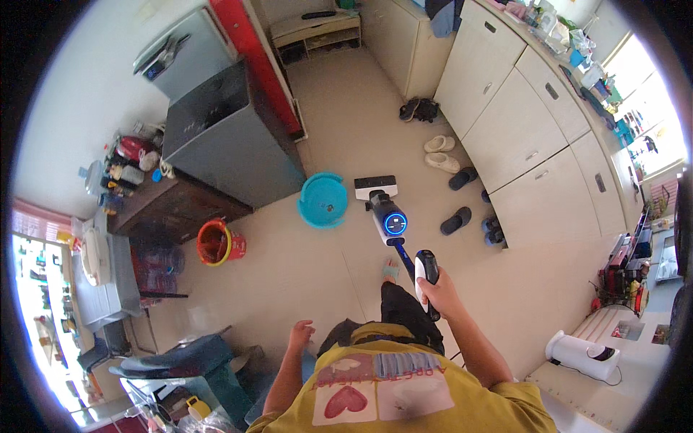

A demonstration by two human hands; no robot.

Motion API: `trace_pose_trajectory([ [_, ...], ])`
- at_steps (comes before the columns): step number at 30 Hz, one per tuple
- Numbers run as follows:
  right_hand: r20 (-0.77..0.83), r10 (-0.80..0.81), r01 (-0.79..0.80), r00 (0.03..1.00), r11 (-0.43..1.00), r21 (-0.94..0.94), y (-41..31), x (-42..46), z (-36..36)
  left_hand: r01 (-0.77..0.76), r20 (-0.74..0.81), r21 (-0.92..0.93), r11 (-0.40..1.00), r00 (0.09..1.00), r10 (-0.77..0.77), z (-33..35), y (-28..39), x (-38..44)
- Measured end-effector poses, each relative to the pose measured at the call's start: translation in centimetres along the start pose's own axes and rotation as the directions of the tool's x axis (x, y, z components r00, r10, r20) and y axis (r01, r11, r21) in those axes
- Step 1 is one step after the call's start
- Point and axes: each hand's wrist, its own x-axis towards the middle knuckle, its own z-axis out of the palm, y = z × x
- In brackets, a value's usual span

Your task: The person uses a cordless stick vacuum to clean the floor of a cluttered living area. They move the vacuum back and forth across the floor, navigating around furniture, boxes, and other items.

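Note:
My right hand (445,296) is wrapped around the black-and-white handle (426,276) of an upright floor cleaner. Its dark shaft slants away from me to the body (385,216), where a round display (395,223) glows blue. The wide floor head (376,187) rests flat on the floor, a little to the right of a turquoise plastic basin (323,201). My left hand (301,334) hangs by my left side with loosely bent fingers and nothing in it. One sandalled foot (390,269) shows beside the shaft.
White clogs (442,152), dark slippers (456,221) and dark shoes (419,110) lie along the pale cabinets (520,130) at right. A red bucket (221,243) stands at left, before a dark low cabinet (178,208) and a grey top-lid washing machine (233,135). Behind my left hand is a cluttered table (178,387).

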Motion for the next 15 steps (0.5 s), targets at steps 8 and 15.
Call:
trace_pose_trajectory([
  [8,0.121,-0.054,0.069,0.991,0.989,-0.129,-6.5,12.4,-4.8,-0.167,0.086,-0.166,0.972,0.979,0.183,10.1,17.5,5.4],
  [15,0.145,-0.049,0.057,0.988,0.997,-0.054,-11.7,21.7,-3.4,-0.131,0.010,0.028,0.991,0.991,0.131,8.6,21.9,14.5],
])
